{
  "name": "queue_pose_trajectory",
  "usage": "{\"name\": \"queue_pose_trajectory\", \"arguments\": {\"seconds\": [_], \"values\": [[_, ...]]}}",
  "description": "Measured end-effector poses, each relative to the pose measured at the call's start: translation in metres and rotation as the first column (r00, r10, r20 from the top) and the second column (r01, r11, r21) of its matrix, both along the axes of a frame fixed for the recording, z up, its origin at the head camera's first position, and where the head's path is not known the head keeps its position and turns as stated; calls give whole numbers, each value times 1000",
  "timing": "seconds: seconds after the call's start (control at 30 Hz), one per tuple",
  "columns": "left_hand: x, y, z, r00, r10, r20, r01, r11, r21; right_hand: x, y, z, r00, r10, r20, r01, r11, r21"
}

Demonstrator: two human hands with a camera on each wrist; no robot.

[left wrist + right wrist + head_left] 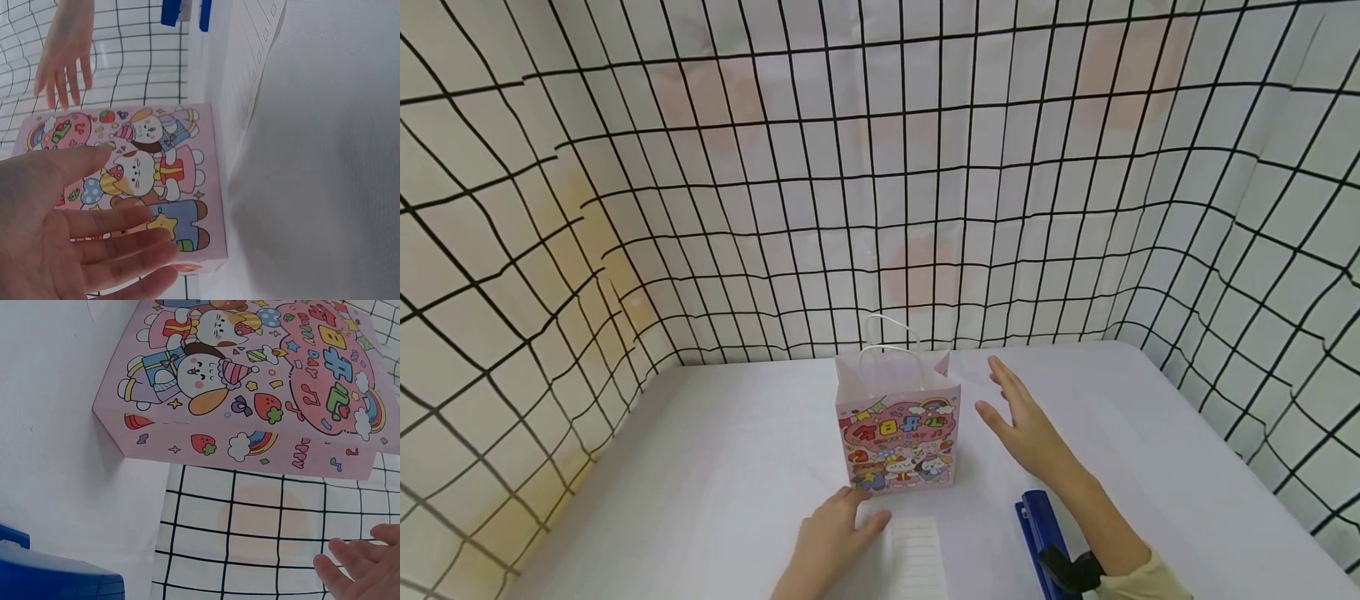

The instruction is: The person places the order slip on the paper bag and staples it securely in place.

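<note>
A pink paper gift bag point(898, 442) with cartoon animals and white string handles stands upright on the white table, its top spread apart. My left hand point(837, 533) is at its lower front left corner, fingers extended; in the left wrist view the fingers point(125, 250) overlap the printed front. Off the bag's right side, my right hand point(1026, 425) is raised with straight fingers and holds nothing. A lined paper strip point(917, 558) lies in front of the bag, beside the left hand. Below the right forearm lies a blue stapler point(1043, 533), partly hidden by the wrist strap.
Black grid netting point(895, 200) over pale walls surrounds the table on the left, back and right. White tabletop point(722, 467) extends on both sides of the bag. A dark wrist strap point(1071, 571) is on the right arm.
</note>
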State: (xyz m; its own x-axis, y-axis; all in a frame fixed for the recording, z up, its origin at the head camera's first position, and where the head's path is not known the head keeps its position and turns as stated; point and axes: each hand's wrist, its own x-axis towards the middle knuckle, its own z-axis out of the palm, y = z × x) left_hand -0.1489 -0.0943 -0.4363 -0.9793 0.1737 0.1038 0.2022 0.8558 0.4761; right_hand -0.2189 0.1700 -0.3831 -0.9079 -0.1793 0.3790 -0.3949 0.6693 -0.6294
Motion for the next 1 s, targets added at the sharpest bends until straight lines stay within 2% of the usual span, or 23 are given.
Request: {"name": "queue_pose_trajectory", "arguments": {"seconds": [0.37,0.83,1.0], "values": [[4,11,0,999,-31,-24,29,999,-44,-3,-6,0,999,28,38,-26,999,-37],[6,23,-4,998,-60,31,62,996,-69,-7,-16,-1,997,56,51,-51,995,-88],[6,26,-6,997,-70,28,72,991,-109,-7,-20,-2,996,67,63,-60,993,-102]]}}
